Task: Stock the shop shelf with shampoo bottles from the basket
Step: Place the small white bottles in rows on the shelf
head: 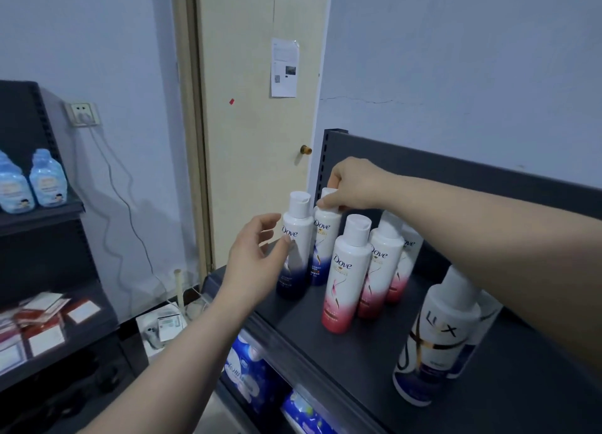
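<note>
Now our right hand (355, 184) reaches across to the far left corner of the dark shelf (358, 362). Its thumb and fingers are curled round the white cap of the rear blue Dove bottle (325, 238), which stands upright near the back panel. Just in front of it stands the front blue Dove bottle (296, 248). Our left hand (257, 257) is beside that one, fingers loosely spread and holding nothing, one fingertip touching its left side. To the right, three pink Dove bottles (343, 277) stand upright in a row running from near to far. Nearer us on the right stands a Lux bottle (436, 336). Blue packs (250, 368) lie on the level below. Far left, a second rack (42, 212) carries pale blue bottles (47, 179), and a cream door (254, 140) bears a paper notice (284, 67).
</note>
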Motion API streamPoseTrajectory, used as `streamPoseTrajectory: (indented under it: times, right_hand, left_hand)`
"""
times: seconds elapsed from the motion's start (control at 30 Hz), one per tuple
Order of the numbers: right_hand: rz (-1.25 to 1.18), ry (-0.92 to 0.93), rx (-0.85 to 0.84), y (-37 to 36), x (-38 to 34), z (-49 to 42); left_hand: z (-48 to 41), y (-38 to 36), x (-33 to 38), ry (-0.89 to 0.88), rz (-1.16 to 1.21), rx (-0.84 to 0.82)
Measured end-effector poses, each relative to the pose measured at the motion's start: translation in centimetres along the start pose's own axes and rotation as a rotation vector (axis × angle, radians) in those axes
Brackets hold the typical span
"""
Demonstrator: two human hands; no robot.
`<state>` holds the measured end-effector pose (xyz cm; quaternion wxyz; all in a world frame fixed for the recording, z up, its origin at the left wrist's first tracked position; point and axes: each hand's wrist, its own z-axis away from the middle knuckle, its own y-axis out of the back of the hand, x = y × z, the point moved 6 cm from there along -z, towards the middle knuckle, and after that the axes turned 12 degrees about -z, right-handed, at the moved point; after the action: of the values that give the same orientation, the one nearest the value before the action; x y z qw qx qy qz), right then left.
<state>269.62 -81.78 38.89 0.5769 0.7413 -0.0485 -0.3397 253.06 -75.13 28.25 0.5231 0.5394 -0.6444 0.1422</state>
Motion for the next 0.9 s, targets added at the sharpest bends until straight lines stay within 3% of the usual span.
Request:
streamPoseTrajectory:
  times: [0.2, 0.4, 0.57, 0.9]
  right_hand:
    - [0.026, 0.038, 0.024, 2.6, -1.0, 2.2]
    - [-0.029, 0.116, 0.235, 7.3, -0.4, 7.5]
    - [0.055, 0.111, 0.36, 10.6, 1.9, 13.6]
    - [0.233, -0.041, 0.452, 14.1, 8.4, 29.2]
  left_hand:
    - [0.2, 1.3, 1.8, -0.105, -0.095, 0.065]
    - [0.2, 2.5, 8.5, -0.381, -0.23, 0.17]
    - [1.0, 0.2, 13.7, -0.515, -0.267, 0.109]
    - [9.1, -6.9, 22.4, -0.682, -0.289, -0.057]
